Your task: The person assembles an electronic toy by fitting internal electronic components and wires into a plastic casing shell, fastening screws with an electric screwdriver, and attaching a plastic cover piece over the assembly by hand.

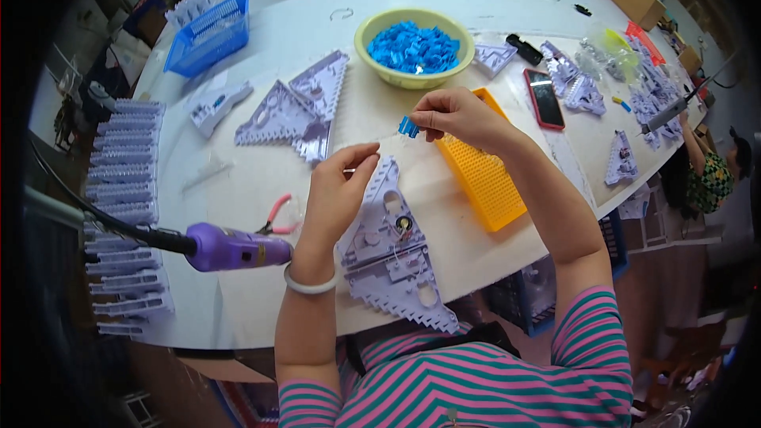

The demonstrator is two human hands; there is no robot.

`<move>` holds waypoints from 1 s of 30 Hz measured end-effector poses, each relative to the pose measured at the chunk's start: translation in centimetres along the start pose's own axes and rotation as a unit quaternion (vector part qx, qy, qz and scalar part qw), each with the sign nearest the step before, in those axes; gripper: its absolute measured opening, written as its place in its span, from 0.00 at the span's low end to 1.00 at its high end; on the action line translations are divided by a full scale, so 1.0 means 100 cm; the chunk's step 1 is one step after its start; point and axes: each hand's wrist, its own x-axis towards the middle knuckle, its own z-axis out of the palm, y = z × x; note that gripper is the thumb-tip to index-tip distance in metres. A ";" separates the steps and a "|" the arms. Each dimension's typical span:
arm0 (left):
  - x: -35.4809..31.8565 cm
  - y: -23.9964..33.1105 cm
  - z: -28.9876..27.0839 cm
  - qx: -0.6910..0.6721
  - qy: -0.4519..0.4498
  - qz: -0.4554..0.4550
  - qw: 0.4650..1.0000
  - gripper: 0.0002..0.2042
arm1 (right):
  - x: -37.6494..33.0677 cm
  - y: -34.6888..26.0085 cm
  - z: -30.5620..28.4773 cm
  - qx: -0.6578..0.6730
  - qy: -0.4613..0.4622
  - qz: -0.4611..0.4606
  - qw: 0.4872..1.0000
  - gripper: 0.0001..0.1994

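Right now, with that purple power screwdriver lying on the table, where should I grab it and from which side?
Take the purple screwdriver around its thick barrel, coming from above. It lies flat, its black cable trailing off to the left, so the middle of the body is free. The left hand is the nearer one; the right hand pinches a small blue part.

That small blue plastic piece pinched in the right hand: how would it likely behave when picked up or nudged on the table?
The blue piece looks like hard moulded plastic, so probably stiff. The right hand holds it with fingertips alone, which suggests it is very light. Its blocky shape would likely slide, not roll, and being tiny it could easily slip from a grip.
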 end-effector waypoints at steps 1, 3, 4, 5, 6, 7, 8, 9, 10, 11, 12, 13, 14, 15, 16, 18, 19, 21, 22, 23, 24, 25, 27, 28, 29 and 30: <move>0.000 -0.001 0.001 -0.001 -0.005 -0.004 1.000 0.13 | -0.003 0.003 0.006 -0.026 -0.014 -0.018 0.999 0.11; -0.005 0.002 0.003 0.013 -0.013 -0.016 1.000 0.13 | -0.010 0.005 0.016 -0.056 -0.030 -0.046 0.997 0.12; -0.006 -0.002 0.003 0.013 -0.012 -0.023 1.000 0.13 | -0.013 0.005 0.021 -0.053 -0.035 -0.041 0.997 0.12; -0.008 -0.008 0.004 -0.005 -0.017 -0.021 1.000 0.13 | -0.015 0.005 0.026 -0.076 -0.033 -0.040 0.996 0.12; -0.009 -0.010 0.004 -0.024 -0.022 -0.017 0.999 0.13 | -0.017 0.005 0.030 -0.100 -0.031 -0.039 0.994 0.11; -0.010 -0.011 0.005 -0.024 -0.021 -0.023 0.999 0.13 | -0.017 0.007 0.033 -0.098 -0.035 -0.035 0.994 0.11; -0.011 -0.009 0.007 -0.064 -0.029 -0.024 0.997 0.13 | -0.018 0.009 0.037 -0.114 -0.031 -0.062 0.991 0.11; -0.013 -0.008 0.006 -0.104 -0.037 -0.025 0.994 0.12 | -0.019 0.012 0.040 -0.129 -0.025 -0.088 0.987 0.10; -0.014 -0.009 0.005 -0.103 -0.036 -0.032 0.993 0.12 | -0.022 0.012 0.044 -0.126 -0.030 -0.085 0.988 0.10; -0.016 -0.009 0.003 -0.088 -0.054 -0.040 0.994 0.12 | -0.025 0.011 0.048 -0.166 -0.033 -0.115 0.979 0.08; -0.017 -0.011 0.003 -0.074 -0.073 -0.047 0.994 0.12 | -0.029 0.012 0.050 -0.207 -0.035 -0.146 0.967 0.07; -0.018 -0.013 0.002 -0.074 -0.073 -0.053 0.993 0.12 | -0.030 0.017 0.053 -0.205 -0.038 -0.142 0.968 0.07; -0.019 -0.017 -0.001 0.012 -0.055 -0.026 0.998 0.11 | -0.031 0.024 0.055 -0.255 -0.030 -0.201 0.945 0.06; -0.021 -0.020 -0.003 0.099 -0.036 0.001 0.994 0.11 | -0.033 0.029 0.058 -0.303 -0.023 -0.259 0.917 0.04; -0.025 -0.024 -0.004 0.097 -0.036 -0.006 0.995 0.11 | -0.035 0.032 0.062 -0.301 -0.027 -0.256 0.918 0.04; -0.031 -0.033 -0.006 0.163 -0.029 -0.012 0.986 0.12 | -0.041 0.036 0.068 -0.296 -0.038 -0.228 0.927 0.04; -0.033 -0.036 -0.005 0.161 -0.029 -0.017 0.986 0.12 | -0.042 0.039 0.070 -0.307 -0.032 -0.239 0.921 0.04; -0.033 -0.040 -0.005 0.164 -0.036 -0.024 0.985 0.13 | -0.042 0.045 0.072 -0.305 -0.032 -0.245 0.920 0.04; -0.034 -0.040 -0.005 0.163 -0.035 -0.027 0.986 0.13 | -0.042 0.048 0.074 -0.305 -0.028 -0.255 0.917 0.04; -0.033 -0.038 -0.004 0.164 -0.030 -0.029 0.985 0.14 | -0.042 0.050 0.074 -0.304 -0.030 -0.254 0.918 0.04; -0.034 -0.037 -0.003 0.166 -0.025 -0.031 0.985 0.14 | -0.042 0.052 0.076 -0.306 -0.028 -0.267 0.914 0.05; -0.034 -0.038 -0.003 0.165 -0.025 -0.034 0.985 0.14 | -0.042 0.053 0.076 -0.307 -0.026 -0.280 0.909 0.05; -0.033 -0.040 -0.002 0.177 -0.030 -0.024 0.983 0.15 | -0.044 0.052 0.077 -0.309 -0.033 -0.279 0.909 0.06; -0.033 -0.040 -0.002 0.177 -0.031 -0.025 0.983 0.15 | -0.044 0.052 0.077 -0.312 -0.037 -0.279 0.908 0.06; -0.034 -0.041 -0.001 0.176 -0.026 -0.026 0.984 0.14 | -0.045 0.052 0.078 -0.312 -0.038 -0.277 0.908 0.06; -0.034 -0.042 0.000 0.175 -0.022 -0.027 0.984 0.14 | -0.045 0.052 0.078 -0.327 -0.038 -0.276 0.903 0.06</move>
